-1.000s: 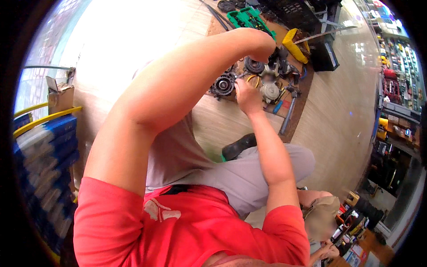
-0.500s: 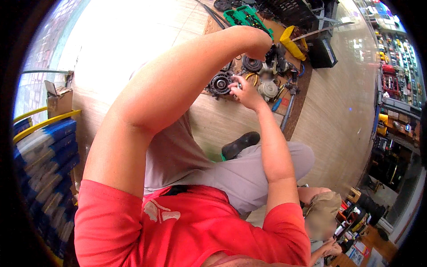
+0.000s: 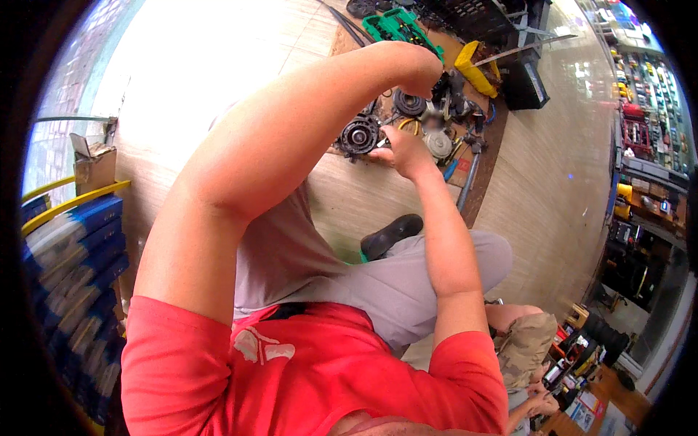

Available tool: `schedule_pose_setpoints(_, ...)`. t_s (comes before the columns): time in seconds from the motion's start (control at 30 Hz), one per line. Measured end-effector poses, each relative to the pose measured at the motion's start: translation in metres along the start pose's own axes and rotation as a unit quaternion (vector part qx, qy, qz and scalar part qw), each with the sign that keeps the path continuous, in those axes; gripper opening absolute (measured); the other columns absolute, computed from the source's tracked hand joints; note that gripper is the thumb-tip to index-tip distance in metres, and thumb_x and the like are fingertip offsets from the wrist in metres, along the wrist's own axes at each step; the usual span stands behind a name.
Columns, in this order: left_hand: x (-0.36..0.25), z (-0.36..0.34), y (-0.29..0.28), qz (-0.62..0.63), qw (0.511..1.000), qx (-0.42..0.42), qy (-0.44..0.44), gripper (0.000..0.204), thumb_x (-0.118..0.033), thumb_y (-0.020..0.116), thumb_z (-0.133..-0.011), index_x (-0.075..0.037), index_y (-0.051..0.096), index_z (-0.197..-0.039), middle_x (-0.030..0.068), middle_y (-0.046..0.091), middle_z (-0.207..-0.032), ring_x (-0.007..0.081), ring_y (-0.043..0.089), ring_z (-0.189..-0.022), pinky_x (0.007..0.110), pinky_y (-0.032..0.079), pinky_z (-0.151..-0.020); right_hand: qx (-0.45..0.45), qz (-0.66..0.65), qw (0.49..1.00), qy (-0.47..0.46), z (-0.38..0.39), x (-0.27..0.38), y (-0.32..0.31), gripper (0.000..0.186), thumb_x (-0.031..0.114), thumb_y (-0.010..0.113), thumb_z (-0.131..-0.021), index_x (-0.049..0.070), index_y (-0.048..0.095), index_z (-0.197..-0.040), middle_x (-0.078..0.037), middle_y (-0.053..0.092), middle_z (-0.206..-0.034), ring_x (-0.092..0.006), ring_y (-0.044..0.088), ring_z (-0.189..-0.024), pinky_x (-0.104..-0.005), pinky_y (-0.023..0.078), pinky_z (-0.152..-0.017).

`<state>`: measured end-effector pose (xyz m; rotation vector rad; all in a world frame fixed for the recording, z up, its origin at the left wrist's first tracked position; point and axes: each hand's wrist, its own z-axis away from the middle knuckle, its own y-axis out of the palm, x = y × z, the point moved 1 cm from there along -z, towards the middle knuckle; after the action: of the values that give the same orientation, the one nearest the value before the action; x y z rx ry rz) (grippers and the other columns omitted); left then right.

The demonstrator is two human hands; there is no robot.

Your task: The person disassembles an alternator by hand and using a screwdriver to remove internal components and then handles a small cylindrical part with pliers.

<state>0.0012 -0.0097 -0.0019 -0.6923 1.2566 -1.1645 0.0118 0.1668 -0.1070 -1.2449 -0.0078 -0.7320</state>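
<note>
The right hand (image 3: pixel 405 150) is pinching 1 small shiny piece (image 3: pixel 383 143) just beside the round dark machine part (image 3: pixel 359 136), which is lying on the brown board (image 3: pixel 496 136). The left hand (image 3: pixel 427 76) is pointing down, its fingers hiding from view; its grip cannot be told. Beyond, 1 dark wheel (image 3: pixel 409 104) and 1 green tool case (image 3: pixel 403 30) are lying.
</note>
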Motion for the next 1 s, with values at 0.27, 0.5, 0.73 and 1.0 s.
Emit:
schedule_pose_setpoints(0.27,0.006,-0.003,0.004,0.011,1.0,0.013,-0.015,0.035,-0.032,0.068,-0.084,-0.003,0.068,-0.103,0.0204,0.068,-0.096,0.0377,0.066,-0.093,0.047,0.051,-0.079,-0.137,0.047,0.988,0.046,-0.007,0.01,0.011,0.051,0.052,0.062,-0.087,0.001,0.061,-0.08,-0.022,0.066,-0.08,-0.0408,0.065,-0.078,-0.0489,0.051,-0.066)
schedule_pose_setpoints(0.5,-0.001,-0.002,0.001,0.008,1.0,0.004,-0.007,0.034,-0.032,0.068,-0.084,-0.003,0.068,-0.101,0.0194,0.069,-0.095,0.0378,0.066,-0.092,0.047,0.052,-0.078,-0.215,-0.093,0.967,0.095,-0.021,-0.028,0.031,0.041,0.037,0.053,-0.095,0.001,0.06,-0.078,-0.02,0.064,-0.07,-0.0383,0.064,-0.068,-0.0477,0.05,-0.06)
schedule_pose_setpoints(0.73,0.0,-0.005,0.004,-0.002,1.0,0.013,0.006,0.033,-0.032,0.067,-0.085,-0.002,0.069,-0.1,0.0195,0.069,-0.095,0.0377,0.066,-0.092,0.046,0.052,-0.078,-0.093,-0.636,0.733,0.223,-0.013,-0.021,0.031,0.025,0.029,0.048,-0.099,0.004,0.056,-0.098,-0.006,0.06,-0.068,-0.0101,0.052,-0.052,-0.0252,0.042,-0.046)
schedule_pose_setpoints(1.0,-0.004,-0.005,0.001,-0.002,1.0,0.023,0.003,0.033,-0.031,0.066,-0.086,-0.002,0.068,-0.101,0.0195,0.069,-0.095,0.0377,0.066,-0.093,0.047,0.052,-0.078,-0.142,-0.177,0.974,0.016,-0.008,-0.018,0.03,0.019,0.022,0.054,-0.096,0.004,0.056,-0.099,-0.01,0.061,-0.08,-0.0227,0.062,-0.062,-0.0362,0.05,-0.056)
